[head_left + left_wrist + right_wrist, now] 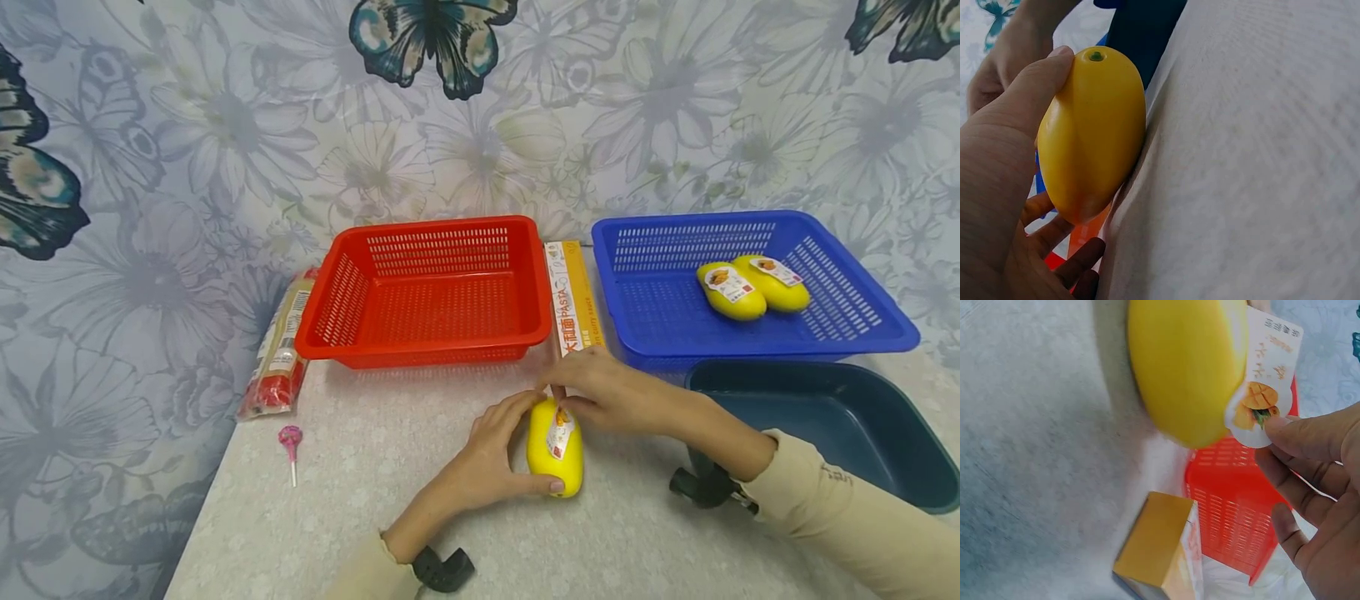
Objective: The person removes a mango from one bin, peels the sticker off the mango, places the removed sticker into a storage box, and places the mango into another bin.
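A yellow mango lies on the table in front of the person, its stem end towards them. The left hand holds it, thumb at the near end and fingers round the far end. On its upper side is a white label sticker with a picture of cut mango. The right hand pinches one end of this sticker between thumb and forefinger, and in the right wrist view that end stands off the mango's skin. The left wrist view shows the mango's stem end with the left thumb beside it.
Behind stand a red basket and a blue basket holding two labelled mangoes. Between them lies a pasta box. A dark teal tub is at the right; a red-and-yellow package and a pink lollipop lie left.
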The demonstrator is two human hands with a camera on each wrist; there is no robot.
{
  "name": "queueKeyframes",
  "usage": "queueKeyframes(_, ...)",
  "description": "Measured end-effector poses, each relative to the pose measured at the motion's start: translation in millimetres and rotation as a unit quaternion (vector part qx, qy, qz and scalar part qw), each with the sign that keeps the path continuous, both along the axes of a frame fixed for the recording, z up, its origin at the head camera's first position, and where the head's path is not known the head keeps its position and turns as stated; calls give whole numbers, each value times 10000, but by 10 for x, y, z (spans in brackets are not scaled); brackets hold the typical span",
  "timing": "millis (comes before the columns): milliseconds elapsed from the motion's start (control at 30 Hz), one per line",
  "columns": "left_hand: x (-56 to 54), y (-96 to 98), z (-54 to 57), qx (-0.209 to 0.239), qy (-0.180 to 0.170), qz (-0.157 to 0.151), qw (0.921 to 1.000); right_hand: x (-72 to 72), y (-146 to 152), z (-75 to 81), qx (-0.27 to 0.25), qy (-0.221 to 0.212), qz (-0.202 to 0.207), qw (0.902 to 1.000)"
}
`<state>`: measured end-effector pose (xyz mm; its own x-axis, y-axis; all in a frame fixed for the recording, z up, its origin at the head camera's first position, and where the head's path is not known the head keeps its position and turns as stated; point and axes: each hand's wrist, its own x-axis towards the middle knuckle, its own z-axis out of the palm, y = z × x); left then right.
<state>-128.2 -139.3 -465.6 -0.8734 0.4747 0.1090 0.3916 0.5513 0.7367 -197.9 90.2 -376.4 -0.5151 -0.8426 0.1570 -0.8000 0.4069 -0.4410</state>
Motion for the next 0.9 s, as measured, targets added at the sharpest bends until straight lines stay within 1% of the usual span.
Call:
queueKeyframes(300,-21,10,-2,-38,-12,-7,10000,-9,118,97,-25,105,-55,9999)
queueKeyframes(400,-15,5,-3,-51,-18,1,10000,1,156,122,-163,83,-70,9998)
queueKeyframes(467,-7,8,0,-48,-45,1,10000,18,196,150,-256,-20,-212,9994)
queueKeyframes(600,2,18,0,-37,-62,-7,10000,55,300,220,-322,-105,-652,9973)
queueKeyframes(700,0,23,-7,-29,-74,7,10000,80,395,264,-285,42,-826,9962)
queueKeyframes(900,-3,15,-2,-19,-106,33,9999,132,607,348,-455,390,-798,9950)
